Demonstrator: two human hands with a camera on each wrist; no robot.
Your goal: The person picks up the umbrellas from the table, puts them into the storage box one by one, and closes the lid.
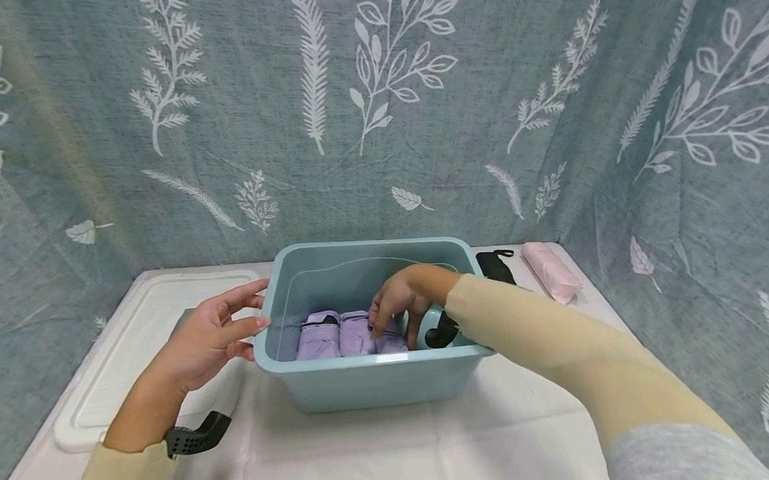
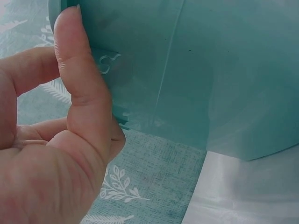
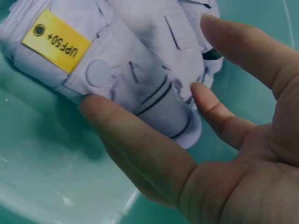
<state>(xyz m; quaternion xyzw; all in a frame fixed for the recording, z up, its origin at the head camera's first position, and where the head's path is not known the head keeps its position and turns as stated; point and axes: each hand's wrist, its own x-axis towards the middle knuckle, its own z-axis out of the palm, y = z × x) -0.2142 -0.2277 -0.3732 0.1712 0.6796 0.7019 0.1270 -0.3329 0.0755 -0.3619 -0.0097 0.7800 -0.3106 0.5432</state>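
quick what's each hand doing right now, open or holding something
Left hand: open, at the bin's side.
Right hand: open, spread beside a purple roll, holding nothing.

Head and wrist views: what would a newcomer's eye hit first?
The blue-green tub, mid-frame in the head view, with the right grip down inside it and the left grip at its left end. Next, the lilac bundles side by side in the tub. In the right wrist view, the yellow UPF50+ tag pops at upper left.
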